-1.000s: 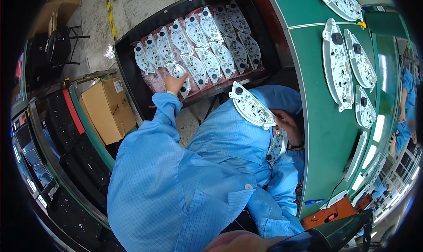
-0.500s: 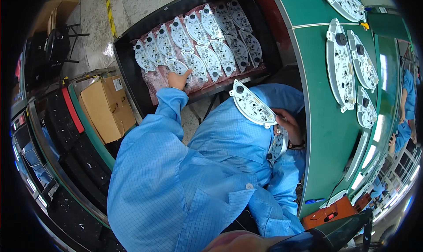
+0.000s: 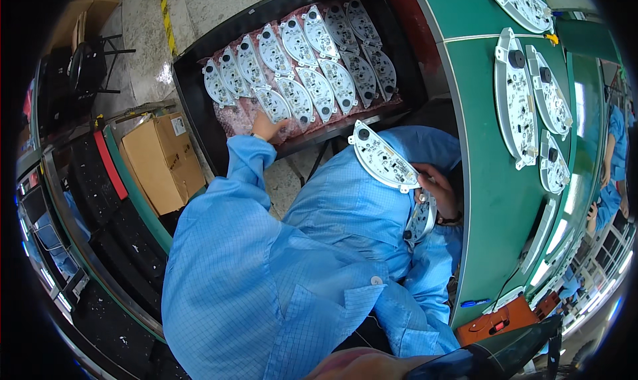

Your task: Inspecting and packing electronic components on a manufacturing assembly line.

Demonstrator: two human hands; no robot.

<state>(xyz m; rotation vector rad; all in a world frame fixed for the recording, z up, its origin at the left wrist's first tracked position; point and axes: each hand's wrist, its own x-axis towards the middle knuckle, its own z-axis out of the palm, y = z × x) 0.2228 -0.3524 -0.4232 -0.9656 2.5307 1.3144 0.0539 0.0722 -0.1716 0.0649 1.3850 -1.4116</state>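
Observation:
My left hand (image 3: 267,125) is at the near edge of a black tray (image 3: 199,130), thumb and fingers apart, by the lower end of a white half-moon circuit board assembly (image 3: 272,105). That board lies in the second row, beside several like it on pink bubble wrap (image 3: 234,119). My right hand (image 3: 435,184) is closed on the end of another half-moon circuit board assembly (image 3: 382,157), held over my lap, its black round part at the far end. A second board (image 3: 419,220) hangs below the same hand, partly hidden by the fingers.
On the right runs a green workbench (image 3: 485,247) with several more boards (image 3: 515,101) on it. An orange-brown case (image 3: 498,323) lies near its front end. A cardboard box (image 3: 163,164) stands on the left, beside a dark rack. Other people work at far right.
My left hand has drawn back slightly toward me from the board in the tray. That board now lies more in line with its row. My right hand has barely moved.

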